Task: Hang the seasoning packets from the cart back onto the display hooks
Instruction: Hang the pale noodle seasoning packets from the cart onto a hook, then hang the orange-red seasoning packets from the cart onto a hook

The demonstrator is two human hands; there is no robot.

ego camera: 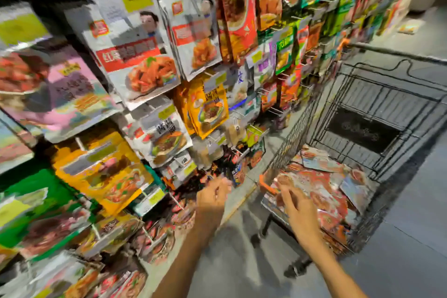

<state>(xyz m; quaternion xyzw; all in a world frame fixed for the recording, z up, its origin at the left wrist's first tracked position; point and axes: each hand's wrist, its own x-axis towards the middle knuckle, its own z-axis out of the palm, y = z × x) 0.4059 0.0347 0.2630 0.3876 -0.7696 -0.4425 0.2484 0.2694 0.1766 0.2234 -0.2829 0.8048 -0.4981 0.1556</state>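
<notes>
A black wire cart (297,135) stands on the right with several red seasoning packets (324,191) piled in its near end. My right hand (296,208) reaches over the cart's near rim, fingers spread above the packets, holding nothing that I can see. My left hand (212,195) is low by the display, fingers loosely curled beside dark red packets (183,213) hanging on low hooks; the blur hides whether it pinches one. Rows of hanging packets fill the display hooks (262,128) on the left.
The display wall of packets (135,51) runs along the left into the distance. The cart's orange corner (266,184) is near my right hand, and its handle bar (396,53) lies at the far end. Grey floor (399,249) lies to the right and below.
</notes>
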